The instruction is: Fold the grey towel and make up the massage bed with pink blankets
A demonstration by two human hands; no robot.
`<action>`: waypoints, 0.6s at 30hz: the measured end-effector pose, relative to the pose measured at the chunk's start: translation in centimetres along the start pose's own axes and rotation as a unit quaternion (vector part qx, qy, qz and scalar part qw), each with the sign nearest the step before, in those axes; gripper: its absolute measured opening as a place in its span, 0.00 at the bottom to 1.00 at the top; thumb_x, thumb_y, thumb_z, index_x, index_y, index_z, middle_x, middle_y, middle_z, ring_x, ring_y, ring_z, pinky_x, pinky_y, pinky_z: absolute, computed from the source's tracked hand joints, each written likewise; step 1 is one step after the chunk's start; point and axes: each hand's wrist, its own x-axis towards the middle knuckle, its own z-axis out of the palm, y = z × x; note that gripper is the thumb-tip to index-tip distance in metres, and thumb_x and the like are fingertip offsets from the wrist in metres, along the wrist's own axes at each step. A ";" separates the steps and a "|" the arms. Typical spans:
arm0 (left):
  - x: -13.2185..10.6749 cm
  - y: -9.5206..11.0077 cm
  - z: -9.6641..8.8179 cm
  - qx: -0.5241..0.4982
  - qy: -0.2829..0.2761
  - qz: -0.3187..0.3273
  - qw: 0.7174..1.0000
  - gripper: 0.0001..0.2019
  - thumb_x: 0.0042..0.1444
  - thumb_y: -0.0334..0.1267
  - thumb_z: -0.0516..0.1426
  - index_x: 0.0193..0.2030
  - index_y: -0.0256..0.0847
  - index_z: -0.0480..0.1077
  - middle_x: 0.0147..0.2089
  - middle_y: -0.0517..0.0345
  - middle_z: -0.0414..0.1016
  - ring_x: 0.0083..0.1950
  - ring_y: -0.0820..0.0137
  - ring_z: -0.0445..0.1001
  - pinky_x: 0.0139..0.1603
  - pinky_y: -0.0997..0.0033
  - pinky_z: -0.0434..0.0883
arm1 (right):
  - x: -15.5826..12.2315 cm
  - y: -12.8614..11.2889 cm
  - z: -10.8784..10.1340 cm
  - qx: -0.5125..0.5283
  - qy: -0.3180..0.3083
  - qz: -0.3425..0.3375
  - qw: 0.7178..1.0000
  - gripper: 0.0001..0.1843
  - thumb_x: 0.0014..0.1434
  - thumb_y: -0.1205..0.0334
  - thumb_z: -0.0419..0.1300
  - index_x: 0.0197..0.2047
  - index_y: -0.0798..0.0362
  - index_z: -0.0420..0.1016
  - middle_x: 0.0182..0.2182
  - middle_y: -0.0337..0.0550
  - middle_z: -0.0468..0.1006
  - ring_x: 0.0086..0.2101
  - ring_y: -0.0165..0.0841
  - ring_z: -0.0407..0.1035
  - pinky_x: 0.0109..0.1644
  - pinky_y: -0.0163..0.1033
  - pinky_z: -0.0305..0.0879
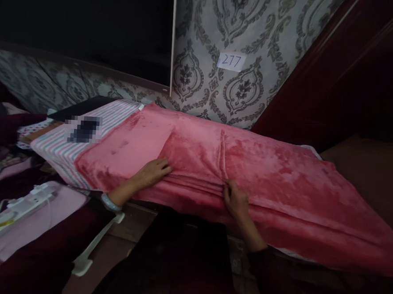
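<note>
1. The pink fleece blanket (248,168) is lying spread over a striped mattress (70,143) against the patterned wall (257,31).
2. It is looking soft, limp and light, likely bunching easily; the folded near edge seems the best place to hold it.
3. The left hand (153,171) is resting open and flat on a fold.
4. The right hand (235,198) is pinching the pleated edge, directly beside the left.

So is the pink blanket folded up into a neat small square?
No, the pink blanket lies spread along the surface, with both hands resting on its folds.
</note>
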 end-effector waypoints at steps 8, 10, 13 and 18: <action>-1.2 0.3 -0.7 0.004 0.045 0.050 0.998 0.20 0.64 0.37 0.52 0.61 0.40 0.69 0.48 0.47 0.74 0.47 0.61 0.73 0.49 0.60 0.73 | -0.2 0.1 -0.1 0.016 0.002 -0.025 1.000 0.16 0.69 0.62 0.49 0.48 0.51 0.78 0.40 0.47 0.84 0.38 0.37 0.79 0.42 0.40 0.74; -1.0 0.7 -0.8 0.039 0.065 0.052 0.996 0.19 0.66 0.40 0.52 0.61 0.41 0.71 0.46 0.48 0.75 0.44 0.61 0.73 0.44 0.61 0.73 | -0.3 0.1 0.0 0.012 0.001 -0.018 1.000 0.16 0.69 0.63 0.49 0.48 0.51 0.79 0.40 0.47 0.84 0.38 0.37 0.79 0.43 0.40 0.75; -0.6 0.8 -0.2 0.092 0.107 0.074 0.987 0.15 0.68 0.35 0.51 0.55 0.43 0.76 0.41 0.50 0.75 0.42 0.62 0.72 0.41 0.63 0.71 | -0.5 0.1 0.1 0.023 -0.002 -0.016 1.000 0.16 0.69 0.63 0.49 0.48 0.51 0.79 0.40 0.48 0.83 0.39 0.38 0.78 0.45 0.42 0.76; -0.9 0.4 1.2 0.085 0.171 0.116 0.975 0.15 0.67 0.28 0.51 0.48 0.42 0.79 0.42 0.49 0.78 0.42 0.64 0.72 0.41 0.65 0.71 | -1.1 -0.3 -0.3 0.040 -0.020 -0.008 0.999 0.17 0.70 0.62 0.49 0.50 0.50 0.79 0.42 0.49 0.82 0.45 0.39 0.77 0.50 0.44 0.75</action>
